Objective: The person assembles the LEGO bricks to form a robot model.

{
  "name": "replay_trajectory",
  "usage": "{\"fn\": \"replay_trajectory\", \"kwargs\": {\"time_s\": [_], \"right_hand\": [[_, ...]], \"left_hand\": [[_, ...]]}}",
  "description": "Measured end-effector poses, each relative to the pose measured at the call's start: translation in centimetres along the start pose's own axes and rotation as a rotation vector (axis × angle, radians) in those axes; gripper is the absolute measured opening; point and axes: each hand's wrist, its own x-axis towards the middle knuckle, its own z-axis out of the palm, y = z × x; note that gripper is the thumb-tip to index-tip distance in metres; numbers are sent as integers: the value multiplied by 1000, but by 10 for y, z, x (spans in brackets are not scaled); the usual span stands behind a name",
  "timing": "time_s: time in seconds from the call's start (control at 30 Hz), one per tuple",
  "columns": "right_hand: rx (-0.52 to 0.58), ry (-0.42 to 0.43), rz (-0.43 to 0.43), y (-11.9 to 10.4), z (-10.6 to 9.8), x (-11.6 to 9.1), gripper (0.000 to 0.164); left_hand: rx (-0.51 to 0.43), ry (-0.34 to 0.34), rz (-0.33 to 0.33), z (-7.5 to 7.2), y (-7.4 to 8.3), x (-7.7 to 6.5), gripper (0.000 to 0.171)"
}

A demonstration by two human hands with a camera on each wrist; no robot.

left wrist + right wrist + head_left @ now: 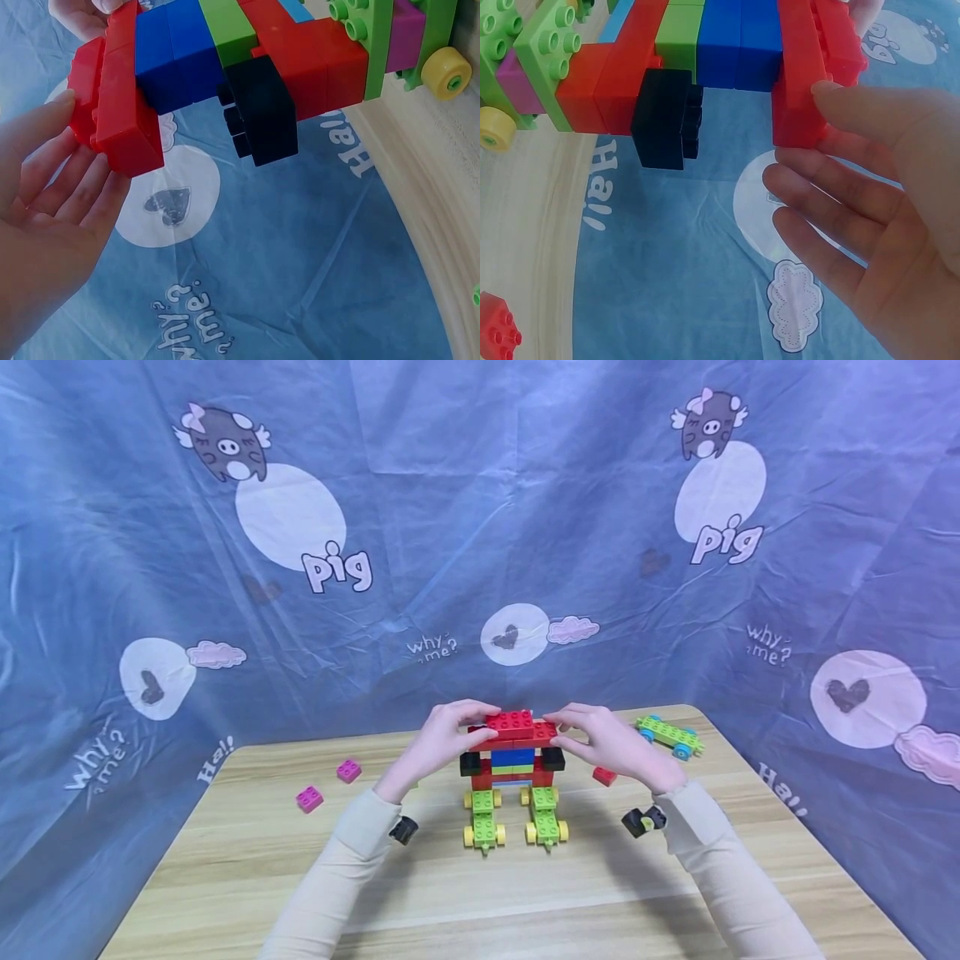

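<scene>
A toy-block figure stands mid-table on two green wheeled bases [483, 828] with yellow wheels. Above them come red bricks [322, 67], a lime brick [228, 34], blue bricks [513, 757] and a black brick [660, 118] on each side. A wide red row [517, 744] crosses the top, with another red brick [512, 720] upon it. My left hand [446, 737] pinches the top red brick, thumb on its near side and fingers behind. At the other end, my right hand [885, 187] holds the red row between thumb and forefinger, its other fingers spread.
Two magenta bricks [309, 799] lie to the left on the wooden table [480, 910]. At the back right stands a lime wheeled base [670, 734] with blue wheels. A loose red brick [604, 776] lies beneath my right hand. Printed blue cloth [420, 568] hangs behind the table.
</scene>
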Motion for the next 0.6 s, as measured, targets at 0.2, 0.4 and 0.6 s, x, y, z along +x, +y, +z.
{"fn": "replay_trajectory", "kwargs": {"time_s": [0.2, 0.4, 0.6], "right_hand": [[4, -3, 14, -3, -2, 0, 41], [16, 11, 11, -4, -2, 1, 40], [0, 31, -11, -6, -2, 4, 38]], "left_hand": [[-5, -22, 10, 0, -1, 1, 34], [18, -35, 14, 0, -2, 1, 33], [38, -26, 31, 0, -2, 0, 32]]}}
